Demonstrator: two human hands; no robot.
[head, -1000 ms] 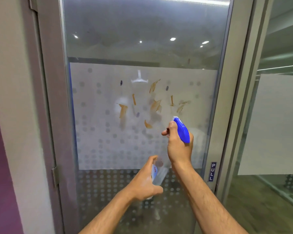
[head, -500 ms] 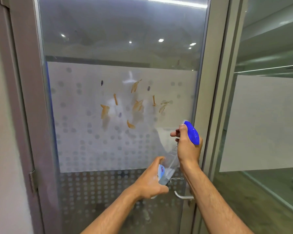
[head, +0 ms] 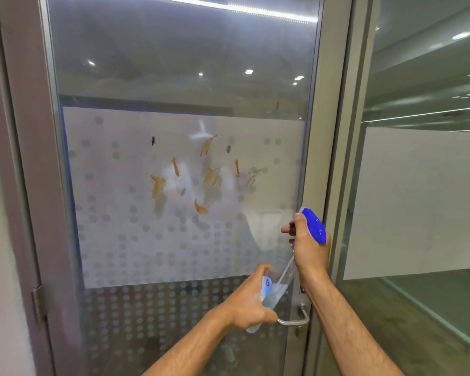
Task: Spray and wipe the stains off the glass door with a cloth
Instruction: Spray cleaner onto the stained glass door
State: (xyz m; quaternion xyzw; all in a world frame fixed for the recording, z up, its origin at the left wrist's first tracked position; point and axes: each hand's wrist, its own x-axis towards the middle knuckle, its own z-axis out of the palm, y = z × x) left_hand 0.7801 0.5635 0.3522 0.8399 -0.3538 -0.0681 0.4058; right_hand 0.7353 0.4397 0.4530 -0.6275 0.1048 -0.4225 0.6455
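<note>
The glass door (head: pixel 120 253) fills the view, with a frosted, dotted band across its middle. Several orange-brown stains (head: pixel 208 175) and a few small dark spots sit on that band, with wet misted patches around them. A clear spray bottle (head: pixel 278 286) with a blue trigger head (head: pixel 314 225) is held tilted in front of the door's lower right. My right hand (head: pixel 308 248) grips the neck, a finger on the trigger. My left hand (head: pixel 248 299) holds the bottle's base. No cloth is visible.
A grey metal door frame (head: pixel 30 185) runs down the left with a hinge (head: pixel 40 299). A silver lever handle (head: pixel 296 320) sits just below my left hand. To the right stands a fixed glass partition (head: pixel 418 199) with a frosted band.
The view has shifted, so the door and stains sit further left in the frame. Both hands with the bottle have moved right and a little lower. The lever handle has come into sight.
</note>
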